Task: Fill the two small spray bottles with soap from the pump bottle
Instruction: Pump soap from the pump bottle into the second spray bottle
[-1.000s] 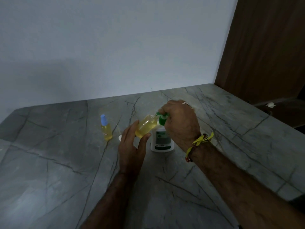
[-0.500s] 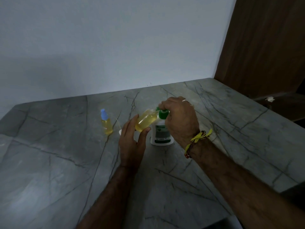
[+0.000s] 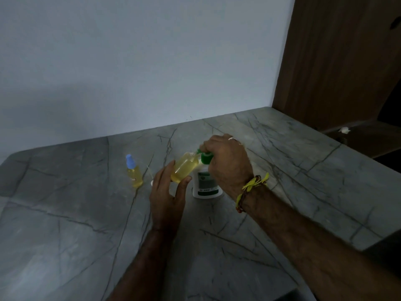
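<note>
My left hand (image 3: 167,198) holds a small clear spray bottle (image 3: 185,167) full of yellow soap, tilted with its open mouth against the green nozzle. My right hand (image 3: 227,164) is curled over the green pump head of the white pump bottle (image 3: 206,185), which stands on the grey stone counter (image 3: 86,213). A second small spray bottle (image 3: 134,171), with yellow soap and a blue cap, stands upright to the left, apart from both hands.
A small white object (image 3: 152,183), partly hidden behind my left hand, lies on the counter. A white wall runs along the back and a brown wooden panel (image 3: 338,61) stands at the right. The counter's edge drops off at the right.
Both hands and the bottles keep the same pose. Only the camera view has shifted slightly.
</note>
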